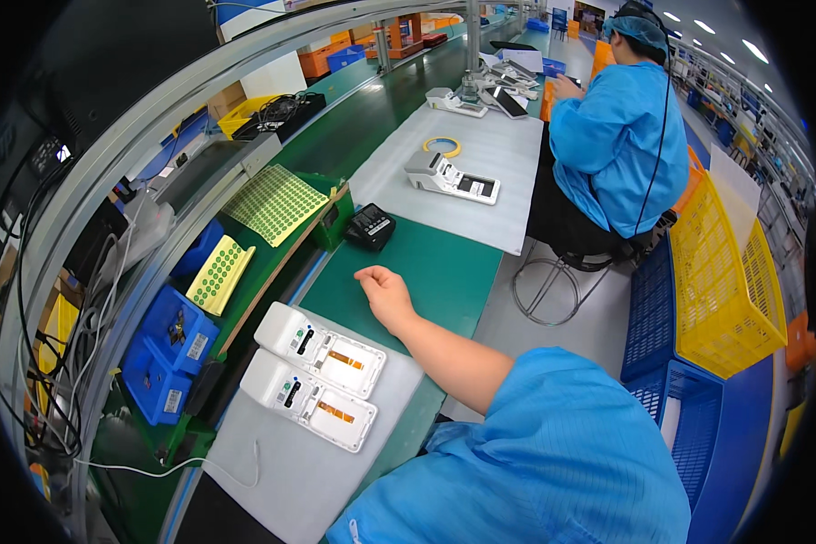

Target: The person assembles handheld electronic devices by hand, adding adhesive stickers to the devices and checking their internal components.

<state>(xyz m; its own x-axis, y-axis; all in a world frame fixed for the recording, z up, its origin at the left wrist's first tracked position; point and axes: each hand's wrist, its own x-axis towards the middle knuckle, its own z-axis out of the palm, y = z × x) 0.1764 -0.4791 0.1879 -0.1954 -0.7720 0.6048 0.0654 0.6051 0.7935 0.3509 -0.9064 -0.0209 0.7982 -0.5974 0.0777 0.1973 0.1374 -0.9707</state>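
Observation:
My right hand (385, 295) hovers over the green mat (444, 272), its fingers curled together at the tips. Whatever they may hold is too small to make out. Nearest to it are a small black device with a screen (370, 227) and two white handheld terminal housings. These lie side by side on a grey foam sheet (254, 462), the farther housing (322, 349) and the nearer housing (308, 401). Each shows an open recess with an orange flex strip and a black part. My left hand is out of view.
Blue bins (168, 354) with small parts stand left, near a sheet of round green stickers (275, 204). Farther along are another terminal (453, 177), yellow tape (442, 146) and a seated co-worker (621, 136). Yellow crates (730, 281) stand right. A white cable (181, 467) crosses the bench.

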